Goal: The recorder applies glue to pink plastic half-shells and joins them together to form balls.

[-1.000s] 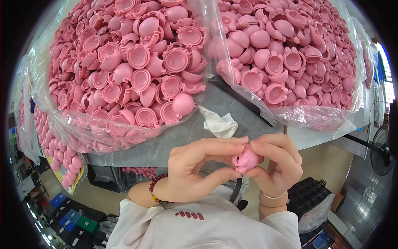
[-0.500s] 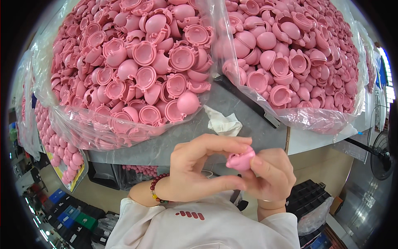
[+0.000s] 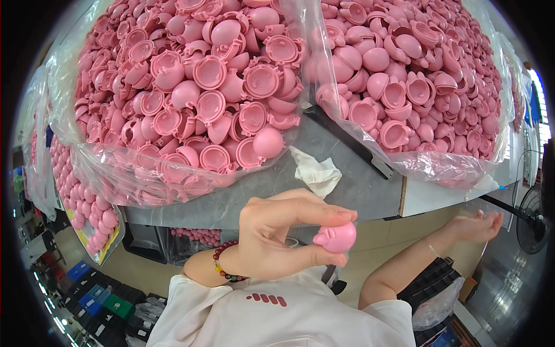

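Close to my body, my left hand (image 3: 277, 234) pinches a small pink plastic ball (image 3: 341, 236) between thumb and fingertip. The ball is rounded, with small bumps on its left side. My right hand (image 3: 478, 225) is stretched far out to the right, away from the ball, beyond the table's white part. Its fingers are apart and loosely bent, and nothing shows in them. Across the table lie two heaps of pink plastic half shells, a left heap (image 3: 191, 87) and a right heap (image 3: 404, 75), each in clear plastic sheeting.
A crumpled white cloth (image 3: 317, 173) rests on the grey tabletop (image 3: 254, 191). Between the heaps runs a black bar (image 3: 347, 141). Pink balls (image 3: 92, 208) fill a container at the left. Black crates (image 3: 428, 280) stand low on the right, near a black fan (image 3: 532, 220).
My right hand has let go of the pink ball and swung far out to the right. My left hand keeps the ball, now turned to show its rounded side.
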Available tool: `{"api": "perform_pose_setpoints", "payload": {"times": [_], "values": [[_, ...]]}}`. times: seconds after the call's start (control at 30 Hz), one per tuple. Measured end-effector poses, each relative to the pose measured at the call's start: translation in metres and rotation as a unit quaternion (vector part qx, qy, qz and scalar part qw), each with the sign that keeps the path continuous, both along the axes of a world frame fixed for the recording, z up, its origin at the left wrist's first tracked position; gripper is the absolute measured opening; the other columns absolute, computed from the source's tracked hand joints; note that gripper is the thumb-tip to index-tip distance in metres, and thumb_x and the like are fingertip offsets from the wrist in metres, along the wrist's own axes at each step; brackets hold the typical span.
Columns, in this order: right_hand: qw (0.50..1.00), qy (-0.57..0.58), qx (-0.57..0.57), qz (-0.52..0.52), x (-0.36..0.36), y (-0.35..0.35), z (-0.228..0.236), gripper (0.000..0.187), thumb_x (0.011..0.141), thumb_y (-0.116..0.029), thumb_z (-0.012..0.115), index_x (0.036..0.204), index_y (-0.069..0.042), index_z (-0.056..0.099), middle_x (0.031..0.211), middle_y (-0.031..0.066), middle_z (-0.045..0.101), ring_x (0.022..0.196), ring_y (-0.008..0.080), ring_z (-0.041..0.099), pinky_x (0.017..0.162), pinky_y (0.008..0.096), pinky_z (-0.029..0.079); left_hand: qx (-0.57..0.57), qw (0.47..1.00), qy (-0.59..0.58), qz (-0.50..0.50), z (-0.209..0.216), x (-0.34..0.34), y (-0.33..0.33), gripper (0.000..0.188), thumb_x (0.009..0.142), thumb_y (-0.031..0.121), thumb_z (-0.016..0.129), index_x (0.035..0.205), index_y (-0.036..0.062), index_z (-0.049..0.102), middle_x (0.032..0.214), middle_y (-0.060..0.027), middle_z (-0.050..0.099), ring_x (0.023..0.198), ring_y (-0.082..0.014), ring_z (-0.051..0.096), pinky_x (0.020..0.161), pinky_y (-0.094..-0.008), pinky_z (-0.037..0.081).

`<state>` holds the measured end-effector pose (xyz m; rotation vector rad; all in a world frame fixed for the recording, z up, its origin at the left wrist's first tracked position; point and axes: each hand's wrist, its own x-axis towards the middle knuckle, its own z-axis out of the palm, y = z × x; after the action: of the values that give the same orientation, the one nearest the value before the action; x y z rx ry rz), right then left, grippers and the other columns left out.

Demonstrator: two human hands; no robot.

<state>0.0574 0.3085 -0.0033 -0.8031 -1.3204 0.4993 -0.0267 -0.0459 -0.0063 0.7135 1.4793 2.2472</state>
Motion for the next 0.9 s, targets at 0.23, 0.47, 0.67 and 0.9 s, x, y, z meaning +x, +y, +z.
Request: {"api": "perform_pose_setpoints", "payload": {"times": [0.23,0.47,0.67,0.9], "values": [[0.980,-0.146,-0.089,0.099,0.009,0.061,-0.022,0.037,0.085,-0.023,0.054,0.111,0.003,0.051,0.109,0.0087,0.053,0.092,0.0144,0.050,0.073,0.0273,0.042,0.130,0.954,-0.259,-0.081,0.007,-0.003,-0.004,0.047,0.066,0.027,0.078,0.097,-0.0014,0.057,0.086,-0.0181,0.062,0.080,-0.0237,0.060,0.068,-0.0284,0.050],[0.965,-0.210,-0.080,0.137,0.010,0.078,-0.029,0.035,0.087,-0.028,0.054,0.100,0.004,0.058,0.091,0.0089,0.062,0.083,0.0142,0.056,0.072,0.0241,0.044,0.168,0.919,-0.335,-0.125,0.000,-0.005,-0.005,0.061,0.071,0.054,0.064,0.103,0.0040,0.051,0.085,-0.0091,0.055,0.077,-0.0194,0.054,0.061,-0.0270,0.047],[0.975,-0.043,0.002,0.220,0.003,-0.035,0.019,0.065,0.088,-0.051,0.040,0.114,0.008,0.043,0.086,0.0171,0.059,0.080,0.0221,0.057,0.067,0.0256,0.048,0.180,0.893,-0.380,-0.161,0.000,-0.013,-0.008,0.061,0.069,0.046,0.071,0.107,0.0043,0.046,0.085,-0.0100,0.056,0.081,-0.0207,0.055,0.067,-0.0303,0.050],[0.797,-0.023,-0.205,0.567,-0.018,-0.159,0.006,0.078,0.081,-0.061,0.043,0.122,0.005,0.034,0.061,0.0055,0.043,0.047,0.0078,0.031,0.038,0.0183,0.022,0.145,0.922,-0.328,-0.147,0.015,-0.007,-0.018,0.059,0.064,0.038,0.077,0.102,-0.0006,0.055,0.106,-0.0213,0.057,0.091,-0.0247,0.058,0.072,-0.0337,0.050]]}}
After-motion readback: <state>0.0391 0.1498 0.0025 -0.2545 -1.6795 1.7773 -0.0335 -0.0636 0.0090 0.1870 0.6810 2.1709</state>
